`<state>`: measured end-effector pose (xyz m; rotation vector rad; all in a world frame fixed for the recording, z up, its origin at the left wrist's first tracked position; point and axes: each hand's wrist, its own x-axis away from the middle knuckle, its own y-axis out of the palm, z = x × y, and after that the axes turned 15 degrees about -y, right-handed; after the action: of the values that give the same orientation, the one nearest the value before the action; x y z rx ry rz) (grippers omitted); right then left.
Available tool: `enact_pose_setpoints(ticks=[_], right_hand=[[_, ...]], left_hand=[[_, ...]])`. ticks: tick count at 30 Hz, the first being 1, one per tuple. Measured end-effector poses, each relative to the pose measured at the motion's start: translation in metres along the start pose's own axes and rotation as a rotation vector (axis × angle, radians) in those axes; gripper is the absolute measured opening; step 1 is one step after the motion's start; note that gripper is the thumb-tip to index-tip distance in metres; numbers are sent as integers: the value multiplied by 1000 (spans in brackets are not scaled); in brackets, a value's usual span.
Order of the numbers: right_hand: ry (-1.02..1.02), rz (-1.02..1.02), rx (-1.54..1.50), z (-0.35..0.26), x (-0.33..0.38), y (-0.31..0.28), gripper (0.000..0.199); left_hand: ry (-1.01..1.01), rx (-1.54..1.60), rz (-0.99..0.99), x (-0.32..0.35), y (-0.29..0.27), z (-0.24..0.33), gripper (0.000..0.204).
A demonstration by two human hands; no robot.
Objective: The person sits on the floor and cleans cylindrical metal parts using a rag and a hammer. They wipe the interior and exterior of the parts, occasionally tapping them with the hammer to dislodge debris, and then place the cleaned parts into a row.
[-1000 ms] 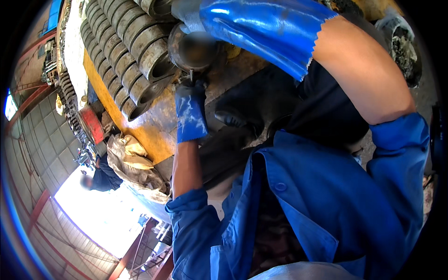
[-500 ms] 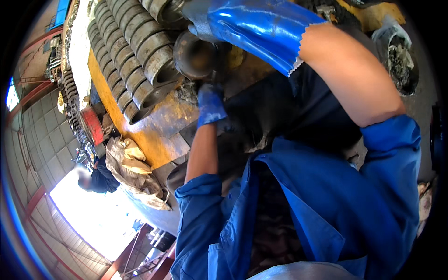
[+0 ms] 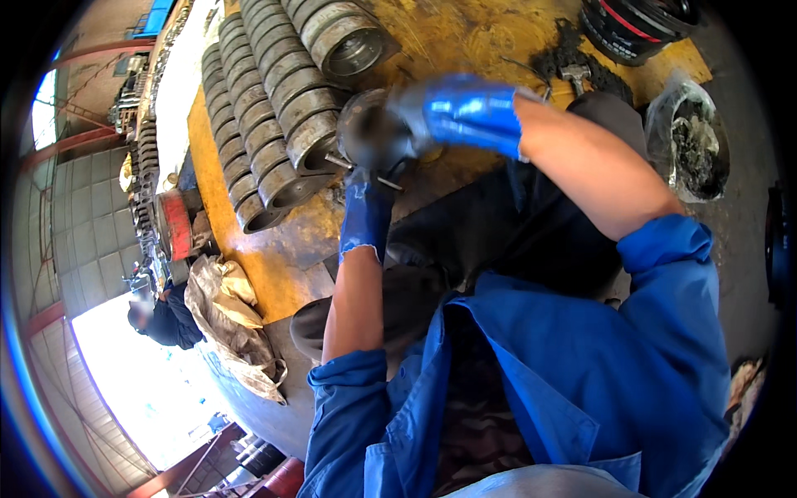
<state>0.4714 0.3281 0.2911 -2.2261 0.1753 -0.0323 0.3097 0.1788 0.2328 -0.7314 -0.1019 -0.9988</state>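
Both of my hands wear blue coated gloves. My left hand [image 3: 368, 207] is closed just below a dark, round metal ring [image 3: 353, 116]. A thin metal rod [image 3: 388, 183] sticks out on both sides of its fingers. My right hand [image 3: 455, 114] meets the right side of the same ring, its fingers smeared by motion. Left of the ring lie long rows of grey metal rings [image 3: 303, 108], stacked end to end on their sides. Whatever lies inside the ring is dark and blurred.
A yellow, oil-stained work surface [image 3: 465, 37] lies under the rings. At the far right stand a black bucket [image 3: 635, 33] and a clear bag of dark scraps [image 3: 693, 149]. A metal tool [image 3: 574, 76] rests on black grime. A crumpled sack [image 3: 228, 319] and another person [image 3: 170, 319] are at left.
My right hand has come down and nearer from the upper rings to the right side of the dark ring. The thin rod now shows at my left hand. The view has shifted.
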Motion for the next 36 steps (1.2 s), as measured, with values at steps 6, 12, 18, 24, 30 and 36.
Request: enact_pose_setpoints(ticks=[6,12,18,24,30,36], right_hand=[[463,54,462,-8,-37,123,31],[426,-192,-24,-4,-17,96,51],[495,23,-133,-4,-19,104,54],[371,774,-732,73,-45,167,40],[117,1111,-715,2,-59,142,26],[199,890,-1448,17,-27,169,49]], left_hand=[[-58,-54,-112,31,21,43,44],[-187,209,-86,20,44,21,48],[-53,561,-133,2,52,-3,29],[328,322,-85,4,42,13,31],[543,-25,-59,20,-22,42,36],[327,45,-171,-32,-71,-23,57]])
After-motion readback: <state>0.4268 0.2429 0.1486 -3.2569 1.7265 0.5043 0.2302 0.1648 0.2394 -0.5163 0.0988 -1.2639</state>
